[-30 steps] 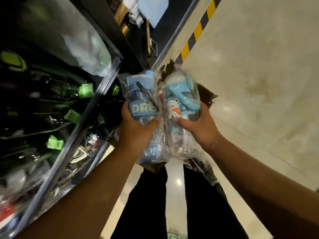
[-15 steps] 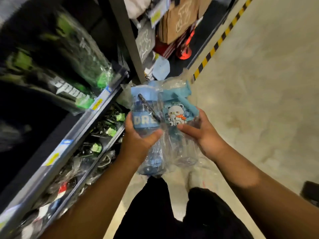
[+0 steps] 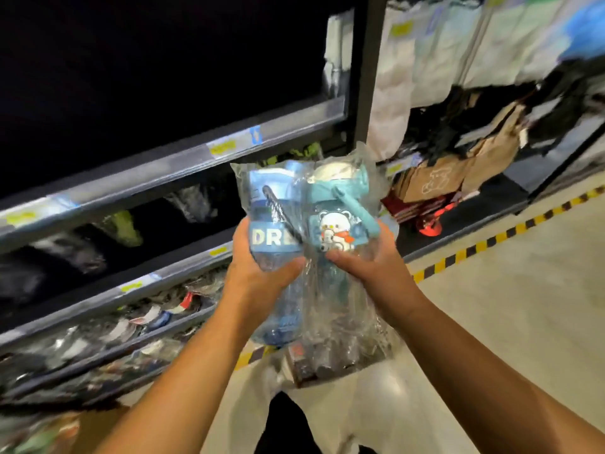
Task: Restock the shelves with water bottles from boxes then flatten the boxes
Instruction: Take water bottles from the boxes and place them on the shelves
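The left hand (image 3: 258,280) grips the bagged blue water bottle (image 3: 273,237), the right hand (image 3: 366,263) the bagged bear-print water bottle (image 3: 334,231), pressed together upright, probably for placement on the shelf (image 3: 183,163).

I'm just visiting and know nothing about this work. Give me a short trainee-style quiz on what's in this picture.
1. True or false: the left hand and the right hand each grip a plastic-bagged bottle.
2. Which hand holds the bear bottle? A) left B) right C) neither
3. Fill in: the letters readable on the blue bottle are ___.

Key: 1 true; 2 B; 3 DRE
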